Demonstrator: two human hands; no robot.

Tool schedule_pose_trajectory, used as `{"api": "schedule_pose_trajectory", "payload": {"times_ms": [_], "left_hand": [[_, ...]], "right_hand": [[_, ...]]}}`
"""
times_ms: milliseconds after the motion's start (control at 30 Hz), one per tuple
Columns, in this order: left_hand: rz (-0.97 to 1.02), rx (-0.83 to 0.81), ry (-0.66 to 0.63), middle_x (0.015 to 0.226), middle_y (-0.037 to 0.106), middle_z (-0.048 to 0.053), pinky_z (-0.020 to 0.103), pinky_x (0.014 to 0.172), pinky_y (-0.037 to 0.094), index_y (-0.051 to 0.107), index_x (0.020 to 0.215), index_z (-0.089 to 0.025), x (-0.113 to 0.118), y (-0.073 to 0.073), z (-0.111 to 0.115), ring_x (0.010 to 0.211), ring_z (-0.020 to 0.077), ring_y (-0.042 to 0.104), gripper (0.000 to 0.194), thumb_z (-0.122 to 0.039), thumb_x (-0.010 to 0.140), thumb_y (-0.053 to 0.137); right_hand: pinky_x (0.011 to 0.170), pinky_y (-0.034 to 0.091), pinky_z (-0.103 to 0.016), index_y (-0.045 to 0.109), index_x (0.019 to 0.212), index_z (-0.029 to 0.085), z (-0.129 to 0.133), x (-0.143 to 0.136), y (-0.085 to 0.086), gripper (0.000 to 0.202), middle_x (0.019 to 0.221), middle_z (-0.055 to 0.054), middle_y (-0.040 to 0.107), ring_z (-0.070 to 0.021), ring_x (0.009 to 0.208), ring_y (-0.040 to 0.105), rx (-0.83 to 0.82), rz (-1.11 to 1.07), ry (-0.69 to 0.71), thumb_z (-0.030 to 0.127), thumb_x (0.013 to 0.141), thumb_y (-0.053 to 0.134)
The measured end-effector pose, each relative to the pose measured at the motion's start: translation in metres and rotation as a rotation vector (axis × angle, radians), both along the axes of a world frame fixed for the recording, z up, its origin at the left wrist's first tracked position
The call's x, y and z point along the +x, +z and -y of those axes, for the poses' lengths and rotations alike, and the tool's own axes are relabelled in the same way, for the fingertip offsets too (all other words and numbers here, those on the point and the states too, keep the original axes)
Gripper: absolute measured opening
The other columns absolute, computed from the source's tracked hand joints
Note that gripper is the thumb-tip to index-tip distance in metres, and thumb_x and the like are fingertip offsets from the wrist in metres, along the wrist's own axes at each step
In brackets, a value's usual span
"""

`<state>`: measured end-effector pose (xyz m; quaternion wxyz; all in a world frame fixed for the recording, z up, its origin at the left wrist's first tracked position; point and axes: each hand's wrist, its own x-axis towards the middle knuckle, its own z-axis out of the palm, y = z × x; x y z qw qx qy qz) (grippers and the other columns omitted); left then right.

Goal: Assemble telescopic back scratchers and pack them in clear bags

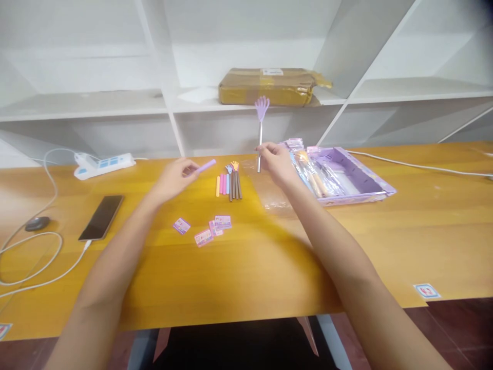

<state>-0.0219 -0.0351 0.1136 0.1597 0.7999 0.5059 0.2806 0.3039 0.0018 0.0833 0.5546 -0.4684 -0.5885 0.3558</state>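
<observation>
My right hand [276,163] grips a back scratcher [262,109] by its thin silver rod. Its purple hand-shaped head points up. A short purple tube [207,165] is in my left hand [172,180], held apart from the scratcher and tilted up to the right. Between my hands on the table, several yellow, pink and blue tubes [223,185] lie in a row. Right beside them are several back scratchers with dark rods [236,186] and blue or orange heads. A purple open box [356,180] behind my right forearm contains wrapped back scratchers [316,177].
Several small printed cards [222,221] lie in front of the tubes. On the left are a phone [101,218] with a cable, a black mouse-like object [37,223] and a white power strip [105,165]. A taped carton [265,87] sits on the shelf behind.
</observation>
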Motion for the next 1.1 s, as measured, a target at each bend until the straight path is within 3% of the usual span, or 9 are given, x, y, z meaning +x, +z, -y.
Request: {"api": "schedule_pose_trajectory", "payload": {"times_ms": [133,333,800,1100], "left_hand": [[0.017,0.103,-0.044,0.104,0.075,0.005,0.033,0.086,0.057,0.078,0.106,-0.023,0.008,0.028,0.032,0.092,0.0183,0.071,0.025,-0.041,0.096,0.066],[0.001,0.194,-0.094,0.104,0.075,0.003,0.032,0.085,0.058,0.077,0.105,-0.024,0.016,0.046,0.06,0.092,0.0173,0.071,0.016,-0.031,0.095,0.066],[0.0,0.246,-0.158,0.102,0.074,0.002,0.032,0.084,0.057,0.076,0.107,-0.026,0.017,0.057,0.076,0.089,0.0164,0.068,0.015,-0.032,0.099,0.066],[-0.003,0.236,-0.118,0.101,0.075,0.004,0.036,0.087,0.059,0.078,0.104,-0.027,0.018,0.059,0.078,0.092,0.0192,0.07,0.025,-0.047,0.103,0.062]], "right_hand": [[0.047,0.02,-0.024,0.067,0.092,0.023,0.029,0.007,0.037,0.023,0.058,0.009,0.037,-0.0081,0.048,0.028,0.142,-0.19,0.189,0.044,0.087,0.076],[0.04,0.025,-0.026,0.065,0.088,0.024,0.072,0.005,0.068,0.043,0.063,0.004,0.05,-0.0082,0.046,0.036,0.203,-0.204,0.271,0.066,0.098,0.066],[0.041,0.03,-0.025,0.062,0.086,0.023,0.081,-0.002,0.072,0.042,0.062,0.004,0.053,-0.0075,0.045,0.041,0.208,-0.245,0.327,0.063,0.097,0.07],[0.043,0.035,-0.027,0.059,0.088,0.025,0.083,-0.003,0.071,0.043,0.065,0.004,0.051,-0.0087,0.047,0.043,0.168,-0.187,0.294,0.066,0.099,0.067]]}}
